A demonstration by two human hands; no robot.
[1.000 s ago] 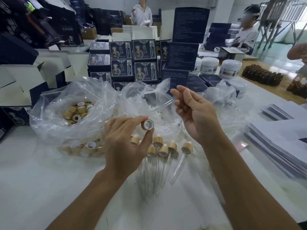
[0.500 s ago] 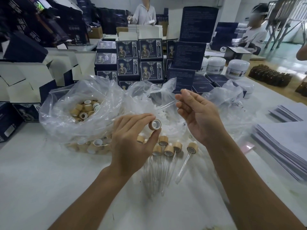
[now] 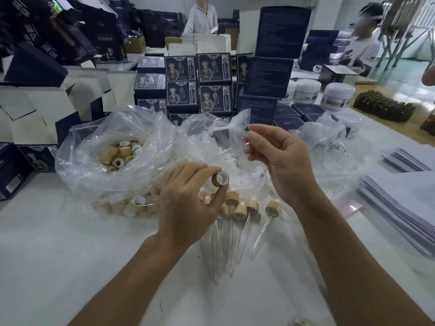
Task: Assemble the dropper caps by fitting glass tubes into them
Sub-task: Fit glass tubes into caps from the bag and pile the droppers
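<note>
1. The left hand (image 3: pixel 188 203) pinches a single dropper cap (image 3: pixel 220 179) between thumb and fingertips. The cap is a short wood-toned cylinder with a white lining, its open mouth turned toward the camera.
2. The right hand (image 3: pixel 284 163) holds a thin, clear glass tube (image 3: pixel 227 152) in curled fingers. The tube slants down and left from the fingers, its tip above and just short of the held cap — the two are apart.
3. Below the hands, on the white table (image 3: pixel 58 255), lies a row of finished droppers (image 3: pixel 244 215): round wooden collars at the top and long transparent tubes with rounded ends pointing toward the person. One dropper (image 3: pixel 266 224) lies slightly apart on the right.
4. To the left sits a crinkled clear plastic bag (image 3: pixel 94 161), open at the top and full of loose wood-coloured caps (image 3: pixel 120 154); more caps show through its lower wall.
5. Behind the hands a second crumpled clear bag (image 3: pixel 211 128) holds a heap of small white pieces, too blurred to tell apart.
6. Farther back stand stacked dark blue printed boxes (image 3: pixel 200 83), white round jars (image 3: pixel 336 96) and a cluster of brown bottles (image 3: pixel 383 107).
7. Flat grey-white sheets (image 3: pixel 404 198) lie in fanned stacks on the right — smooth and matte.
</note>
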